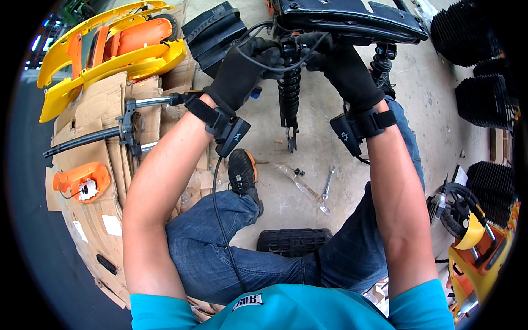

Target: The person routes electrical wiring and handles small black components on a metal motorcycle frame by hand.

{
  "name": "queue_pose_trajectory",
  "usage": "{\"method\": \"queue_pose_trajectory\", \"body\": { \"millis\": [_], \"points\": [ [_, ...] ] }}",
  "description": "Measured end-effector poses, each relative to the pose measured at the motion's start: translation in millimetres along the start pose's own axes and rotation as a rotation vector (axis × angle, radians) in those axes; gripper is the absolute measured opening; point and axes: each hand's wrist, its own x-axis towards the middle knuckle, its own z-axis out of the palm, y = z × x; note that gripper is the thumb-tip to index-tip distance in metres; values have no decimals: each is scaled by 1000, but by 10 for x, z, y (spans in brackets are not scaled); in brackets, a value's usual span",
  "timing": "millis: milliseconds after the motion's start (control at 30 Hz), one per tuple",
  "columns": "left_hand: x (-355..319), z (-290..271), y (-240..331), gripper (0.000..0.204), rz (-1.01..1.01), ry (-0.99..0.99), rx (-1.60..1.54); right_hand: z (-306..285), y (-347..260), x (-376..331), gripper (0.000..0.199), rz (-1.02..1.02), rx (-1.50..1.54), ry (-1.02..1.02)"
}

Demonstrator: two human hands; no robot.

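Note:
Both my hands, in black gloves, work at the top of an upright black shock absorber (pixel 289 91) with a coil spring, under a black metal frame (pixel 346 19). To its left, my left hand (pixel 245 71) has its fingers curled in beside the shock's upper end. A thin black cable (pixel 279 70) loops across that glove and in front of the shock toward the other hand. On the other side, my right hand (pixel 346 69) is closed, fingertips bent close to the shock and cable. What the fingertips grip is hidden by the gloves. A second coil-spring shock (pixel 380 69) stands to the right.
A wrench (pixel 329 182) and clear plastic wrap (pixel 302 187) lie on the concrete floor. Near my legs is a black tray-like part (pixel 294 242). Cardboard (pixel 93 132) holds a fork assembly (pixel 129 126), an orange part (pixel 91 179) and yellow panels (pixel 143 63). Black ribbed stacks (pixel 465 33) stand right.

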Motion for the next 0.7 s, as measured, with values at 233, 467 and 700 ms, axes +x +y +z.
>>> {"method": "queue_pose_trajectory", "body": {
  "millis": [233,467,700],
  "points": [
    [-15,-30,15,23,63,10,222,7,68,20,26,38,-92,6],
    [-1,5,31,24,0,11,91,47,204,26,24,-26,-249,32],
    [3,-27,28,25,64,-13,308,63,113,16,18,22,-189,60]
  ]
}}
